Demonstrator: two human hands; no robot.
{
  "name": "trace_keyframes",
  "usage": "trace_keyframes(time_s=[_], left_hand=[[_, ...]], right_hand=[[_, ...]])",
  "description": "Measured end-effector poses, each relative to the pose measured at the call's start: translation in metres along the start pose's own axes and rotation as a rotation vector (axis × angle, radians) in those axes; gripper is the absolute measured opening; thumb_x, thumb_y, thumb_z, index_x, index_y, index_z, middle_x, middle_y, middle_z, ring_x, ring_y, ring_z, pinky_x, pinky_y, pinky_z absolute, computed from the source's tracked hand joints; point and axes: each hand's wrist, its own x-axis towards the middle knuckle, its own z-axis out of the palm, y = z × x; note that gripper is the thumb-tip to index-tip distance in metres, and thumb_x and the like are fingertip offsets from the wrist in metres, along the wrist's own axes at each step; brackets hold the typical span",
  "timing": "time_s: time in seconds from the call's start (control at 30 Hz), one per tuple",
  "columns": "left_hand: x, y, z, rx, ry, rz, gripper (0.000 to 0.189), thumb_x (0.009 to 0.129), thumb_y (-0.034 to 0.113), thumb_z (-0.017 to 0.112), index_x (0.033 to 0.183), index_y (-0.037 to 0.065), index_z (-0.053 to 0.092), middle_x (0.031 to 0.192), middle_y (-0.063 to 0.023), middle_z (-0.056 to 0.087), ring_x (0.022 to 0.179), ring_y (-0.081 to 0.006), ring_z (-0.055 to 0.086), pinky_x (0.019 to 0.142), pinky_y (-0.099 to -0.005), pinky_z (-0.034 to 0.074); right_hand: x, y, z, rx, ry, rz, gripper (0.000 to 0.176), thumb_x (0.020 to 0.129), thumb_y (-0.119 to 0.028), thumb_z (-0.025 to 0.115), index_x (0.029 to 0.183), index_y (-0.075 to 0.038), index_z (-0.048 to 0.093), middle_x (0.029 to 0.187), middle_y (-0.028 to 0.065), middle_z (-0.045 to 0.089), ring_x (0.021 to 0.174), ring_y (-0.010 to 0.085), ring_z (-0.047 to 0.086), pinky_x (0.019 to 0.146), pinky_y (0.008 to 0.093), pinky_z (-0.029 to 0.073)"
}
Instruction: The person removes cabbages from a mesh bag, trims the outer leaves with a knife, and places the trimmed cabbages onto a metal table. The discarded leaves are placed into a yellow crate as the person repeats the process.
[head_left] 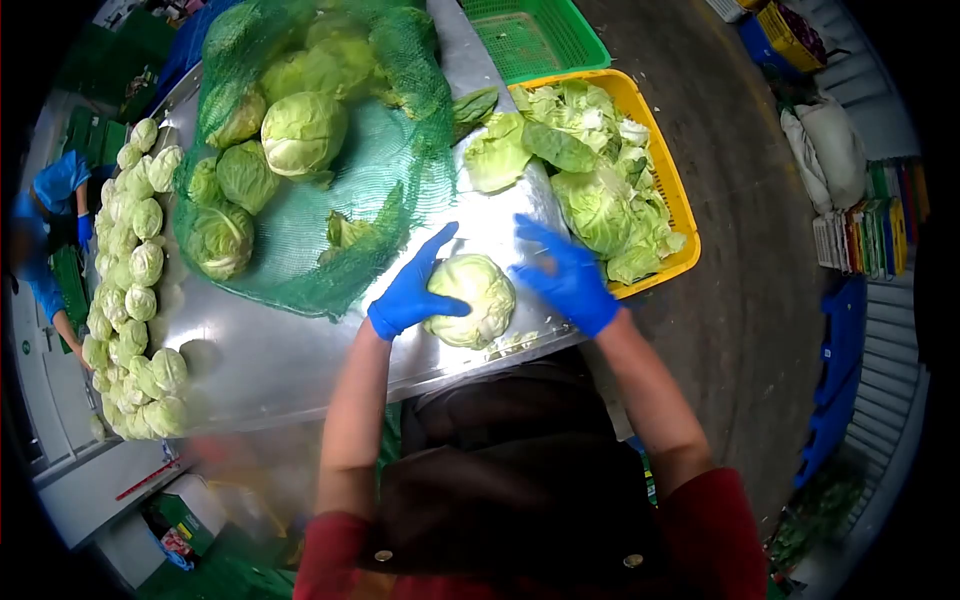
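One round, crinkly cabbage [482, 300] fills the blue-gloved left hand [412, 290].

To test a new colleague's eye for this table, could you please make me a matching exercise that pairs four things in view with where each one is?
Things
1. head of cabbage
2. loose leaves
3. green net
4. row of pale cabbages

Places
A. heaped in the yellow crate
B. along the left edge of the metal table
C. between the left hand and the right hand
D. spread across the far side of the table, with whole cabbages in it

Pairs: 1-C, 2-A, 3-D, 4-B
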Motion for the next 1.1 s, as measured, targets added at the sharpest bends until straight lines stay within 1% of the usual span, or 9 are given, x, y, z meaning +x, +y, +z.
trace_keyframes(time_s=[0.13, 0.3, 0.4, 0.53, 0.6, 0.7, 0.87, 0.97, 1.1], left_hand=[[-0.021, -0.006, 0.027, 0.422, 0.469, 0.185, 0.107, 0.061, 0.028, 0.089, 0.147, 0.001, 0.031, 0.146, -0.0184, 0.038, 0.132, -0.0329, 0.039, 0.106, -0.041, 0.038], [-0.018, -0.001, 0.072, 0.773, 0.638, 0.194, 0.127, 0.053, 0.037, 0.093, 0.145, -0.009, 0.018, 0.144, -0.0309, 0.032, 0.134, -0.0418, 0.035, 0.11, -0.0464, 0.034], [-0.01, 0.01, 0.057, 0.525, 0.582, 0.162, 0.128, 0.052, 0.038, 0.093, 0.143, -0.013, 0.018, 0.141, -0.0309, 0.036, 0.13, -0.0414, 0.041, 0.106, -0.043, 0.038], [-0.003, 0.013, 0.051, 0.571, 0.591, 0.128, 0.13, 0.051, 0.039, 0.093, 0.143, -0.014, 0.018, 0.135, -0.0298, 0.043, 0.124, -0.039, 0.048, 0.102, -0.0396, 0.042], [0.0, -0.001, 0.047, 0.507, 0.588, 0.08, 0.129, 0.051, 0.039, 0.093, 0.143, -0.012, 0.019, 0.135, -0.0295, 0.043, 0.123, -0.0392, 0.048, 0.102, -0.0395, 0.042], [-0.008, 0.007, 0.056, 0.567, 0.521, 0.085, 0.13, 0.052, 0.039, 0.093, 0.145, -0.009, 0.017, 0.136, -0.0288, 0.041, 0.125, -0.0394, 0.046, 0.104, -0.0398, 0.041], [-0.026, -0.017, 0.03, 0.28, 0.429, 0.11, 0.13, 0.05, 0.038, 0.094, 0.147, -0.005, 0.019, 0.145, -0.0239, 0.034, 0.133, -0.0356, 0.037, 0.111, -0.0408, 0.033], [-0.033, -0.028, 0.01, 0.434, 0.29, 0.269, 0.13, 0.049, 0.036, 0.094, 0.149, -0.001, 0.02, 0.147, -0.0194, 0.031, 0.136, -0.0339, 0.033, 0.114, -0.0413, 0.029], [-0.018, -0.023, 0.012, 0.327, 0.099, 0.227, 0.119, 0.054, 0.025, 0.091, 0.15, 0.007, 0.023, 0.147, -0.0159, 0.032, 0.137, -0.0332, 0.031, 0.115, -0.0405, 0.027]], right_hand=[[0.004, 0.0, 0.027, -0.021, -0.172, 0.043, 0.061, 0.086, -0.044, 0.067, 0.133, -0.006, 0.054, 0.124, 0.0184, 0.061, 0.114, 0.0293, 0.059, 0.1, 0.036, 0.044], [0.003, -0.008, 0.029, -0.248, -0.099, 0.001, 0.069, 0.086, -0.049, 0.065, 0.134, -0.003, 0.05, 0.109, 0.0184, 0.065, 0.097, 0.0309, 0.065, 0.084, 0.0368, 0.051], [-0.001, -0.026, 0.023, -0.433, -0.082, -0.001, 0.073, 0.087, -0.048, 0.062, 0.144, -0.009, 0.039, 0.09, 0.0155, 0.065, 0.074, 0.0283, 0.067, 0.063, 0.0368, 0.052], [0.005, -0.027, 0.032, -0.634, -0.273, 0.006, 0.064, 0.089, -0.041, 0.06, 0.143, -0.011, 0.041, 0.08, 0.0147, 0.067, 0.066, 0.0286, 0.067, 0.061, 0.0395, 0.053], [0.022, -0.019, 0.03, -0.753, -0.227, -0.204, 0.054, 0.09, -0.039, 0.059, 0.135, -0.01, 0.05, 0.079, 0.0166, 0.068, 0.069, 0.0299, 0.068, 0.063, 0.0402, 0.054], [0.076, 0.005, 0.015, -0.535, -0.218, 0.21, 0.046, 0.09, -0.049, 0.055, 0.101, -0.006, 0.065, 0.086, 0.0224, 0.068, 0.082, 0.0396, 0.067, 0.075, 0.0463, 0.054], [0.07, 0.039, 0.037, -0.448, 0.015, 0.149, 0.043, 0.087, -0.045, 0.055, 0.098, -0.005, 0.066, 0.091, 0.0234, 0.068, 0.089, 0.0403, 0.065, 0.08, 0.0465, 0.052], [0.069, 0.069, 0.017, -0.459, 0.085, 0.355, 0.035, 0.087, -0.037, 0.055, 0.102, -0.007, 0.065, 0.09, 0.0236, 0.068, 0.084, 0.0412, 0.065, 0.076, 0.0486, 0.053], [0.036, -0.026, 0.017, -0.096, -0.048, 0.02, 0.066, 0.085, -0.044, 0.067, 0.142, -0.02, 0.043, 0.096, 0.0135, 0.07, 0.079, 0.0323, 0.068, 0.073, 0.0421, 0.054]])
